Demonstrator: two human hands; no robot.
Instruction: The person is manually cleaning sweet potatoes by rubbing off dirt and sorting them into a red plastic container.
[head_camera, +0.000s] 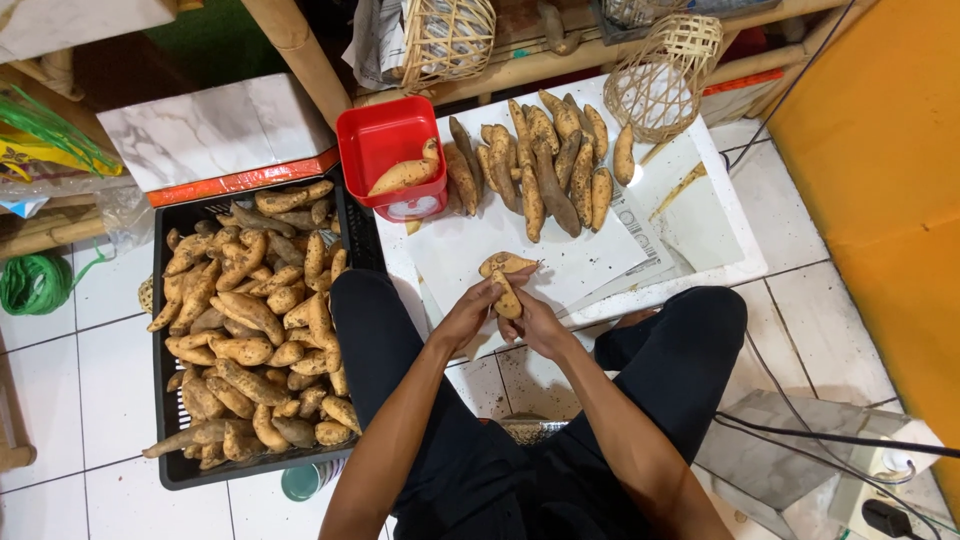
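Right above the lap, over the white paper sheet (520, 255), two sweet potatoes are being held close together. The left hand (468, 316) is wrapped around the lower one, a small sweet potato (507, 297) standing nearly upright, and the right hand (538, 322) is closed on it from the other side. A second sweet potato (506, 264) sits just above, touching the fingertips; which hand actually bears it can't quite be made out from this angle.

For this kind of handling, the tuber is probably best kept low over the paper so dirt and bits are caught there, and turned with the fingertips instead of squeezed, since the skin looks thin and easily scuffed.

Just past the paper, a row of long sweet potatoes (540, 165) is laid side by side on the white board (735, 262). To its left, a red square tub (385, 140) is seen with one sweet potato leaning inside it. Further left, a black plastic crate (163, 340) on the tiled floor is filled nearly to the brim with a heap of sweet potatoes (250, 325), mixed sizes, some spotted. Beyond the row, a woven bamboo basket (660, 85) is tipped on its side, contents unclear, and another one (445, 40) is parked on the bamboo rack.
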